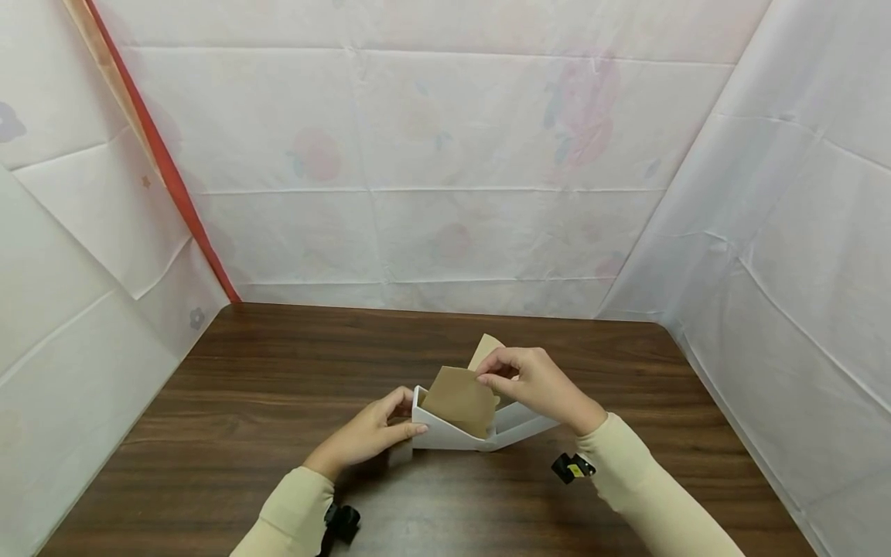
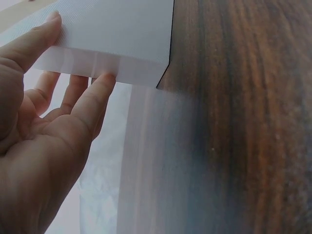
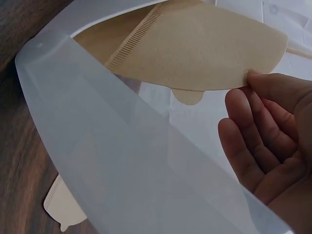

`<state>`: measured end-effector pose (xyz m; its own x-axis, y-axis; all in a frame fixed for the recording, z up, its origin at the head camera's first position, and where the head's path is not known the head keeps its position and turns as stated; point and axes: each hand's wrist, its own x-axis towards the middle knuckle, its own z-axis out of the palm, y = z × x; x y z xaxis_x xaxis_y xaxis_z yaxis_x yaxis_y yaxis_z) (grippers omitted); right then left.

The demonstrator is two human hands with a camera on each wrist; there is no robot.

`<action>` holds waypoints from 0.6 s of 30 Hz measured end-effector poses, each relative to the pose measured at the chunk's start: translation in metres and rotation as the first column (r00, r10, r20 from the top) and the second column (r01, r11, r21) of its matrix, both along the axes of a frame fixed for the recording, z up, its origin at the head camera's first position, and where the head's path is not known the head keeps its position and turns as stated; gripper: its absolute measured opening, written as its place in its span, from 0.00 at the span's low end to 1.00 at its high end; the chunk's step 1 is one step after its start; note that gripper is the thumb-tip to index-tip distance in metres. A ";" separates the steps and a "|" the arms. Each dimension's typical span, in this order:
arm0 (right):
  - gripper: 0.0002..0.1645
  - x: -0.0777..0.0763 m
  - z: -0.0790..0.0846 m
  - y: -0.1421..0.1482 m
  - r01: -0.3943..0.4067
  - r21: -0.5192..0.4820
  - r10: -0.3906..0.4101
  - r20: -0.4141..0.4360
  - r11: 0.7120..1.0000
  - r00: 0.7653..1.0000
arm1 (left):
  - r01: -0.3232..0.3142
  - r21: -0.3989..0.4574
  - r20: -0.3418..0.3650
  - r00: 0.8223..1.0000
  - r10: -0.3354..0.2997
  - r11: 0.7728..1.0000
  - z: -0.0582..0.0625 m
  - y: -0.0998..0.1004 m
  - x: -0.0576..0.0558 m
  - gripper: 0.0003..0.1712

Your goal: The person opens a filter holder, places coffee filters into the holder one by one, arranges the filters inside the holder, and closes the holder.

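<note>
A white filter box [image 1: 442,435] with its lid [image 1: 524,428] swung open to the right stands on the table. My left hand [image 1: 369,435] grips the box's left end, thumb on the front side and fingertips against the end wall [image 2: 83,63]. Between thumb and index finger, my right hand [image 1: 539,385] pinches the edge of a tan paper coffee filter [image 3: 195,53], which tilts up out of the box with its lower part inside. Another coffee filter [image 1: 485,350] shows behind the box, partly hidden by the right hand; the right wrist view shows it beyond the lid.
The dark wood-grain table [image 1: 292,363] extends around the box. Pale printed sheets [image 1: 418,155] hang at the back and both sides, and a red strip [image 1: 167,162] runs down the left corner.
</note>
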<state>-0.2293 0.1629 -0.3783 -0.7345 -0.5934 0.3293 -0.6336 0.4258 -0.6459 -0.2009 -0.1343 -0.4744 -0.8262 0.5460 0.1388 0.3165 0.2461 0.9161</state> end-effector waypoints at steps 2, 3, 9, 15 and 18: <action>0.06 0.001 -0.002 -0.001 -0.004 -0.003 0.004 0.001 1.000 1.000 | 0.000 0.000 -0.004 1.000 0.000 1.000 0.000 0.000 0.000 0.16; 0.06 0.001 -0.003 -0.002 -0.006 -0.002 0.006 -0.001 1.000 1.000 | 0.000 0.000 -0.004 1.000 0.000 1.000 0.000 0.000 0.000 0.16; 0.06 0.003 -0.010 -0.007 -0.030 0.040 0.031 -0.037 0.999 0.999 | 0.002 -0.003 -0.004 1.000 -0.002 1.000 0.001 0.000 0.000 0.16; 0.05 0.005 -0.011 -0.013 -0.025 0.081 0.029 -0.053 0.996 0.998 | 0.003 -0.005 0.000 1.000 -0.003 1.000 0.001 -0.001 0.000 0.16; 0.04 0.007 -0.011 -0.014 -0.014 0.101 0.018 -0.036 0.995 0.999 | 0.000 -0.002 0.003 1.000 0.000 1.000 0.001 -0.001 0.001 0.16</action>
<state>-0.2226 0.1487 -0.3895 -0.7129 -0.6366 0.2941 -0.6637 0.4772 -0.5760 -0.1998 -0.1350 -0.4733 -0.8265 0.5465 0.1353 0.3139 0.2478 0.9166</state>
